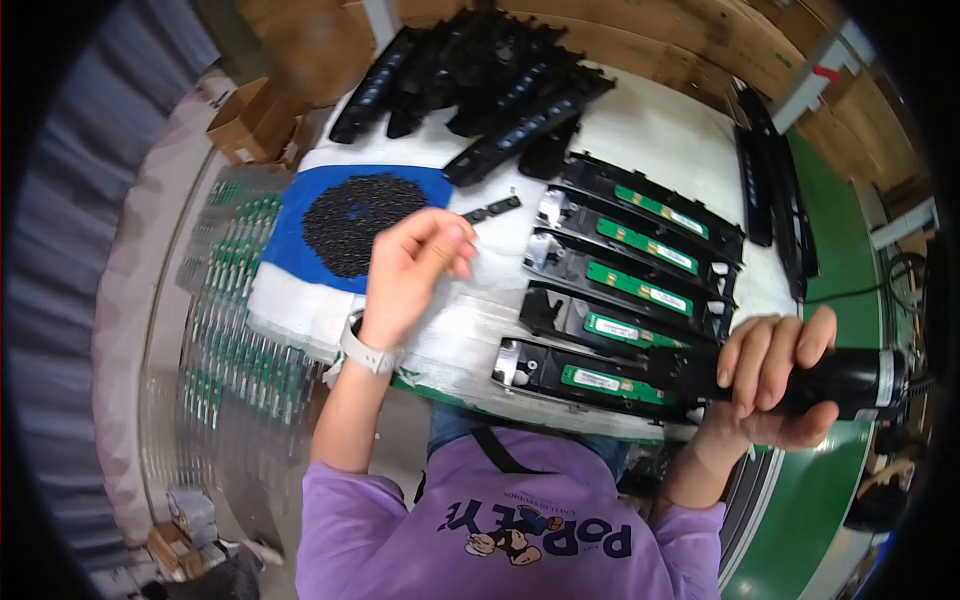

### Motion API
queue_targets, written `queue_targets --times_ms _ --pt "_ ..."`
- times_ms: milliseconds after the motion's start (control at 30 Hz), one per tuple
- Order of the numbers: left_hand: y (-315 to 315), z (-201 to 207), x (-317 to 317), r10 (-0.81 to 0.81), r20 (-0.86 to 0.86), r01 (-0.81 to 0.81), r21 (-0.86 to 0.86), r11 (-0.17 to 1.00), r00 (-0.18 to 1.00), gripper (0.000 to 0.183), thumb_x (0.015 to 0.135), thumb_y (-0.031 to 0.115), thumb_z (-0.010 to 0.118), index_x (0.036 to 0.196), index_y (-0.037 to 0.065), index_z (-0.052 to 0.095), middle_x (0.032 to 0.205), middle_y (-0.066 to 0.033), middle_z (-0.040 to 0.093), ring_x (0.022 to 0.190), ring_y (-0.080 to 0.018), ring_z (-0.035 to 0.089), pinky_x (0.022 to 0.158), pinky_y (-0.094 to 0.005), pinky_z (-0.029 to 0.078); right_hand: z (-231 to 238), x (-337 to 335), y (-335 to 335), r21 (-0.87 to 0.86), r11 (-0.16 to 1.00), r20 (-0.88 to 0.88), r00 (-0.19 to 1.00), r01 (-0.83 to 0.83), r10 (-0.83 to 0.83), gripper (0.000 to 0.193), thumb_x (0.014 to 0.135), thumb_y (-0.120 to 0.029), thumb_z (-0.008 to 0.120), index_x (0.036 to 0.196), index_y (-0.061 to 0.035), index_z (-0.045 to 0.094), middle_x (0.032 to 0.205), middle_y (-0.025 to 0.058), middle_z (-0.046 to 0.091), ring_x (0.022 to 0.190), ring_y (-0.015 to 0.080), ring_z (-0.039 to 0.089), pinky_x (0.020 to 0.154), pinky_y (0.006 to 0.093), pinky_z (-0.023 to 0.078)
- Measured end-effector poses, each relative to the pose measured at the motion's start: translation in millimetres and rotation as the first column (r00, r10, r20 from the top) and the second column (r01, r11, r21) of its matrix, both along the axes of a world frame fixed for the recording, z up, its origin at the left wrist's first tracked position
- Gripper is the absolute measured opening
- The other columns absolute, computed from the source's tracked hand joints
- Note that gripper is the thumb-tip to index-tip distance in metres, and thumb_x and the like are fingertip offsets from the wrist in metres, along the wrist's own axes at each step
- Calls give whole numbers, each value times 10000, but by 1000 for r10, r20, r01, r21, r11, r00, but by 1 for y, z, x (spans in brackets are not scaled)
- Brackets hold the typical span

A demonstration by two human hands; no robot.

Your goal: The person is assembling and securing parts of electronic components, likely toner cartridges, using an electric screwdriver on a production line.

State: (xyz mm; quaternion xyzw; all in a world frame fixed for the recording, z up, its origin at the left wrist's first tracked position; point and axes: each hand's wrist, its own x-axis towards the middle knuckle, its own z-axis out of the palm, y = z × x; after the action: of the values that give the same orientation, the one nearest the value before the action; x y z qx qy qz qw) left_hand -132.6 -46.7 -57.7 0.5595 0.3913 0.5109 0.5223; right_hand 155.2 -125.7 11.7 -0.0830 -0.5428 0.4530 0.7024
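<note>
My right hand (775,375) is wrapped round a black electric screwdriver (850,383), held nearly level over the right end of the nearest black plastic housing (535,368). The screwdriver's front end points left, toward that housing's green circuit board (610,383); its very tip is hard to make out. My left hand (420,255) is raised beside a heap of small black screws (350,215) on a blue sheet (285,240). Its thumb and fingers are pinched together, hiding whatever lies between them. A small black strip (492,210) shows just beyond the fingertips; whether they touch it is unclear.
Several more housings with green boards (640,290) lie in a row beyond the nearest one. Dark housings (510,110) are piled at the back, with others (780,190) at the right edge. Clear trays of green boards (235,340) stand left; a cardboard box (250,120) sits behind them.
</note>
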Motion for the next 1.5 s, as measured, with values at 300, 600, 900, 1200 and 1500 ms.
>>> queue_targets --times_ms 300,600,900,1200,1500 --pt "-40 17 56 -389 242 446 -259 857 889 118 875 11 585 966 -58 614 848 -98 644 680 -95 600 649 -212 503 17 -22 9 126 991 -172 983 -43 65 386 792 -334 701 977 -90 465 620 -22 523 451 95 507 549 287 449" --pt "-45 9 64 -368 215 417 -270 868 905 123 863 22 601 955 -59 612 829 -93 638 672 -102 595 645 -213 488 9 -22 10 122 992 -103 994 -28 40 387 805 -359 679 990 -95 465 623 -28 528 461 95 521 554 280 459" --pt "-49 6 65 -334 277 413 -312 856 901 124 856 37 611 942 -52 609 787 -92 636 633 -111 590 611 -219 482 5 -22 9 117 992 -70 996 -40 49 392 813 -365 667 1004 -90 464 621 -27 529 467 99 538 548 269 459" --pt "-52 6 59 -413 -30 395 -231 889 910 324 789 -66 632 1104 -42 562 810 -108 658 696 -125 645 627 -212 511 0 -14 4 36 996 -82 993 -87 90 389 801 -345 693 977 -92 456 620 -33 551 455 79 552 508 247 466" --pt "-59 -13 62 -331 -83 327 -58 943 940 183 830 -57 587 1010 -39 613 851 -107 667 758 -145 666 679 -233 528 -10 -6 -8 -39 962 337 903 -269 266 457 744 -334 783 952 -42 499 642 29 578 473 144 558 423 265 453"
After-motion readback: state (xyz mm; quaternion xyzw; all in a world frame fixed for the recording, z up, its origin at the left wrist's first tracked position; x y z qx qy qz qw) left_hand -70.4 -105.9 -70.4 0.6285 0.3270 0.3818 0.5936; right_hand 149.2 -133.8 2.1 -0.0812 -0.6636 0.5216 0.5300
